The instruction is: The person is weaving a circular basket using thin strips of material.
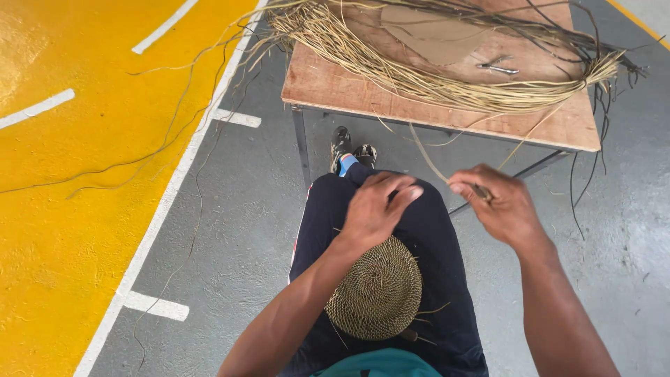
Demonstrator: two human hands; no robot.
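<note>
One strand (427, 155) pinched in right hand (504, 204), slanting up-left toward table (335, 87).

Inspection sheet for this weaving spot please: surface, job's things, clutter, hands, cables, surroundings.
Surface: wooden table, bare at the near edge.
Job's things: round woven disc on the lap; bundle of straw fibres across the table.
Clutter: metal tool and brown card sheet on the table; loose strands on the floor.
Hands: left hand above the disc; right hand pinching a strand.
Cables: nothing seen.
Surroundings: grey floor, yellow painted zone with white lines.
</note>
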